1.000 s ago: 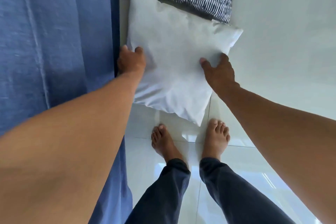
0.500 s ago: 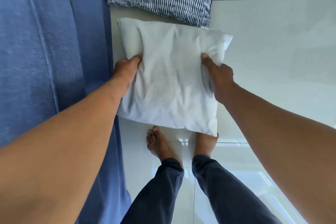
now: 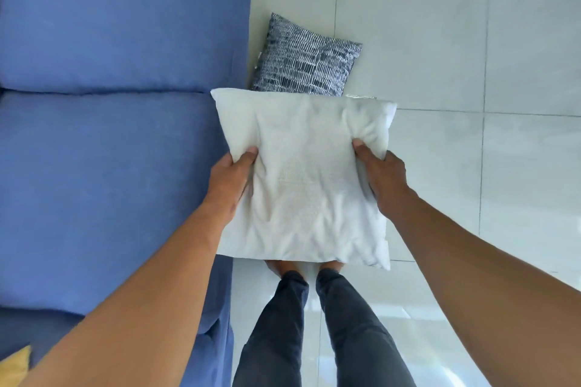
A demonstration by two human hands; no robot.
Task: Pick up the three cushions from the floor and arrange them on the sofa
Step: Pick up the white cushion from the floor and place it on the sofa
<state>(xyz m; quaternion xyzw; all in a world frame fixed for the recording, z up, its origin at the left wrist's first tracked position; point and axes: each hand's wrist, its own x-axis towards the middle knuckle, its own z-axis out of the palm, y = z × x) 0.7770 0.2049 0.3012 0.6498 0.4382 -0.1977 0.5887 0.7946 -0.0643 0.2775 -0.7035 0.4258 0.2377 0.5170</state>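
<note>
Both hands are gripping a white cushion (image 3: pixel 306 179) by its sides: left hand (image 3: pixel 229 185) and right hand (image 3: pixel 382 179) are each curling shut on crumpled, soft fabric. The cushion is squarish, hanging above the tiled floor (image 3: pixel 471 41) beside the blue sofa (image 3: pixel 110 104). A striped cushion (image 3: pixel 306 66) is lying on the floor beyond.

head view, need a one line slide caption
Both hands, left hand and right hand, hold the white cushion beside the blue sofa.
</note>
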